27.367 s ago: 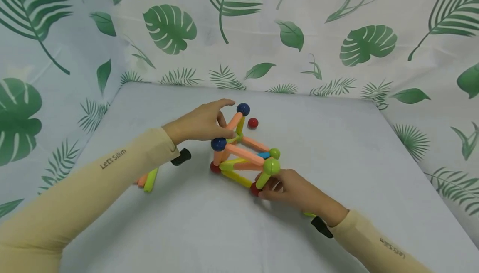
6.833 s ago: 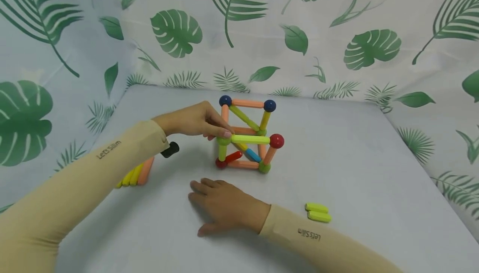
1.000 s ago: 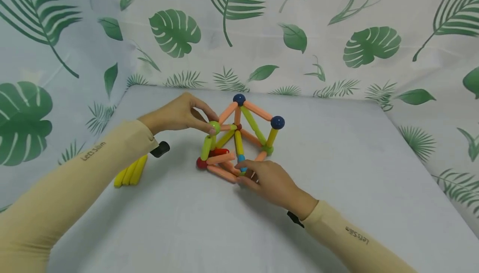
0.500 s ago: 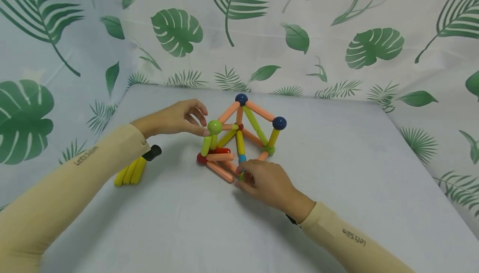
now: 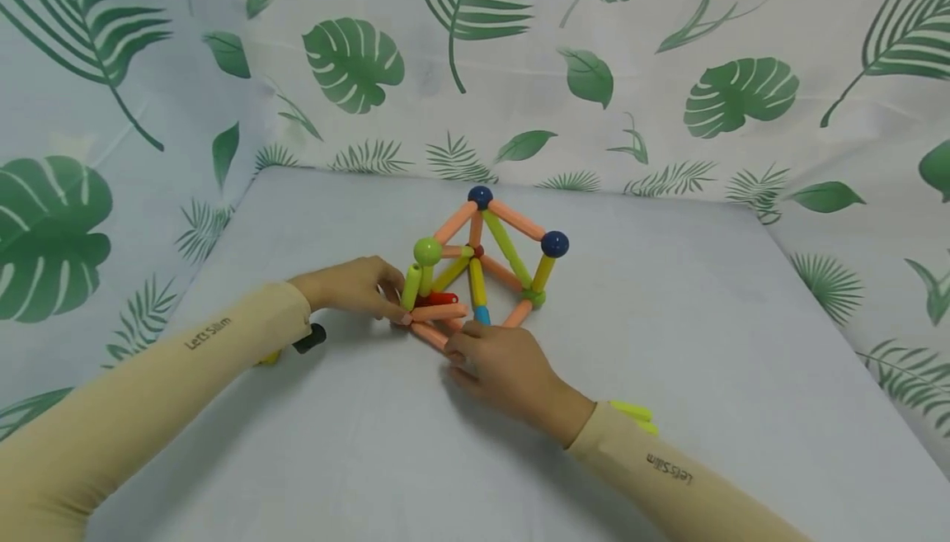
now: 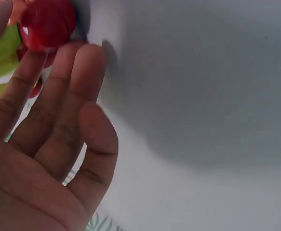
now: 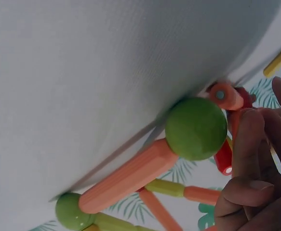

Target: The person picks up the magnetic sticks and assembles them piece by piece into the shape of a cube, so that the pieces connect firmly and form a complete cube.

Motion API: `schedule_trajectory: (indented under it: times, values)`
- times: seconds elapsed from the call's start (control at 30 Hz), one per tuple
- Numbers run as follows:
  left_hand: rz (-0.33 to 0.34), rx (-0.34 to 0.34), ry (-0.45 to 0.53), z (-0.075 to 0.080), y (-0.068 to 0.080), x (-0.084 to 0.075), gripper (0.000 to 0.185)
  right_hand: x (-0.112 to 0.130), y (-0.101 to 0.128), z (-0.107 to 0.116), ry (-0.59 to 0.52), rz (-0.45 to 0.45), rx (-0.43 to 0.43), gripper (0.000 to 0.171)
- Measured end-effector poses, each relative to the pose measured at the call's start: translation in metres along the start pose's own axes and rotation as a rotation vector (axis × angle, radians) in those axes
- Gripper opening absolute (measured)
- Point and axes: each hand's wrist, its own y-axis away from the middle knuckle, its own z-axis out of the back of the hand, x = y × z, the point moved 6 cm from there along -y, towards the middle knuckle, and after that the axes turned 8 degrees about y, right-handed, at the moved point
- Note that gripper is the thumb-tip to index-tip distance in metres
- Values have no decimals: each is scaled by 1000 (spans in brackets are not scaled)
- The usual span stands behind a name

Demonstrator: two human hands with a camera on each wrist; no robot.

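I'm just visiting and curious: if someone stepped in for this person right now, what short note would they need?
Left hand: fingertips on the red ball at the frame's near-left bottom corner.
Right hand: fingers curled at the near bottom corner, by the green ball.
The stick-and-ball frame stands mid-table, with two blue balls on top.
Done: most of the frame is joined.
Left: spare green sticks lie by the right sleeve; probably steady the base corners, then add them.
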Motion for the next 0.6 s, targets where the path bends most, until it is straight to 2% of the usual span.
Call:
schedule_trajectory:
  times: [0.1,0.23,0.4,0.5,0.6]
  values:
    - [5,19,22,-5,1,1,33,4,-2,-4,-10,18,13,19]
    - [-16,30,16,-10,4,-4,24,6,-2,-10,30,16,25,22]
    - [-29,76,32,-21,8,-12,17,8,-2,-11,81,6,-26,30]
    - [-9,97,78,-28,12,-17,21,9,-1,-10,107,13,-68,30]
    - [10,105,171,-33,17,-25,25,11,1,-9,133,11,-81,32]
